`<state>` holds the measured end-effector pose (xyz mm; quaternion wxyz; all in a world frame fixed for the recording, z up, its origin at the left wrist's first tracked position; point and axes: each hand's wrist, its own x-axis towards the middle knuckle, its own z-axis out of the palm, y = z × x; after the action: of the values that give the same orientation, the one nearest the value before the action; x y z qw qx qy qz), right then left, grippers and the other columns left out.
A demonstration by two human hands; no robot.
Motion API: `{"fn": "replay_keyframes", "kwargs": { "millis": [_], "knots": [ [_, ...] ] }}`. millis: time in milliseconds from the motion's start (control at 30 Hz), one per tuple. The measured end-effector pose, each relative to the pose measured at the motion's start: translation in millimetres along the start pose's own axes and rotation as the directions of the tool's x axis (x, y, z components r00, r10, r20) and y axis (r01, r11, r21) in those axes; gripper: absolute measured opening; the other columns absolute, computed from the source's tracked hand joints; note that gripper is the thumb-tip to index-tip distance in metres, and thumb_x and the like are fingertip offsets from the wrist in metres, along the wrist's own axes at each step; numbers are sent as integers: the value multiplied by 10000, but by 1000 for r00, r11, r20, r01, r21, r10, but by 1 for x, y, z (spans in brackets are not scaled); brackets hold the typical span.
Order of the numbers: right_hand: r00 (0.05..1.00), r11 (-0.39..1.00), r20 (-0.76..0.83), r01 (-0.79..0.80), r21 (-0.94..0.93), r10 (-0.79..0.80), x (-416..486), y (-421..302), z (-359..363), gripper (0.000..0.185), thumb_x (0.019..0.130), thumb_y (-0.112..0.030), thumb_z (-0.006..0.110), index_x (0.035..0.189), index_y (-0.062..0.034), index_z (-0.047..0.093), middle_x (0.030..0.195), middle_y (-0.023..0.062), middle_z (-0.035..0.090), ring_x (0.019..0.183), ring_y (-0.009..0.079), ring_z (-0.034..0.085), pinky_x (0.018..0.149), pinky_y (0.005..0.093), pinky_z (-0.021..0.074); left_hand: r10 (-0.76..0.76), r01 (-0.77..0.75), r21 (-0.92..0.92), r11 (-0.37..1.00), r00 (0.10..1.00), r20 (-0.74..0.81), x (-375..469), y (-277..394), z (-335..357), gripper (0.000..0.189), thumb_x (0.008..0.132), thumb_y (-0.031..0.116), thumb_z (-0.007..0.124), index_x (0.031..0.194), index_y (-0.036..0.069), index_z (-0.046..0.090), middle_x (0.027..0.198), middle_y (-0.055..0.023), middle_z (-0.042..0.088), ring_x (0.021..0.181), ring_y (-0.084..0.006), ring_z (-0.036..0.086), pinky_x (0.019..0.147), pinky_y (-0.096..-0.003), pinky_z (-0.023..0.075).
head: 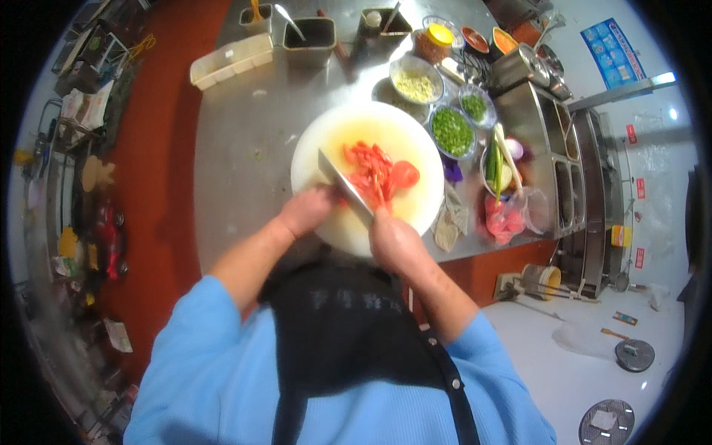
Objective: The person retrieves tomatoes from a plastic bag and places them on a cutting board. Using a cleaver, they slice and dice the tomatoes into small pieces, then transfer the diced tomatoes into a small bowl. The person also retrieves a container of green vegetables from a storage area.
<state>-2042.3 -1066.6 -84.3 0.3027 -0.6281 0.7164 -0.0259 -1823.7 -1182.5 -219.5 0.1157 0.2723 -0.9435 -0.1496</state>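
Observation:
A large kitchen knife (346, 188) slants over the round white cutting board (311, 142), its handle inside my right hand (396, 240). Red tomato pieces (371, 162) lie heaped beyond and to the right of the blade, with a rounder cut tomato piece (406, 174) at the heap's right side. My left hand (310, 210) is curled at the board's near left, close to the blade. Beneath its blurred fingertips a bit of red tomato (341, 202) shows, mostly covered by the hand. Yellowish juice wets the board.
Right of the board stand bowls of chopped green onion (453, 131) and pale chopped pieces (414, 86), a cloth (450, 219), a bowl of vegetables (500, 167) and a pink bag (505, 218). Toward the back are a long plastic tray (232, 60) and a dark square container (309, 41).

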Motion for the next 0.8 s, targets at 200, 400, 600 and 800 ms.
{"fn": "replay_keyframes", "kwargs": {
  "millis": [200,400,600,800],
  "knots": [
    [991,997,-131,32,74,-22,37,16,39,161,1025,-113,534,1063,36,579,909,340,739,861,520,745,776,611,575,85,-93,-91,991,992,-91,13,4,-8,307,938,81,605,1214,27,728,1290,-138,696,1181,-344,676,968,-423,614],
    [966,963,-229,-58,263,121,10,18,1,245,1079,-226,550,1168,2,537,891,332,728,855,551,704,782,637,549,-158,171,-276,946,985,68,31,18,-18,338,946,52,615,1268,35,715,1328,-173,688,1244,-379,653,1036,-436,583],
    [802,760,-401,-99,642,442,-48,87,3,277,1080,-253,612,1164,6,558,973,363,710,951,577,677,813,628,527,10,-25,-96,995,988,-153,135,61,-16,510,886,103,745,1383,43,646,1313,-177,668,1231,-397,636,1086,-513,500],
    [696,597,-378,-90,797,610,-76,137,30,338,1084,-264,622,1180,59,588,996,349,719,958,556,690,824,584,537,19,-45,129,991,981,193,215,102,30,647,871,152,776,1492,111,600,1396,-180,653,1290,-403,622,1155,-520,459]
  ]
}}
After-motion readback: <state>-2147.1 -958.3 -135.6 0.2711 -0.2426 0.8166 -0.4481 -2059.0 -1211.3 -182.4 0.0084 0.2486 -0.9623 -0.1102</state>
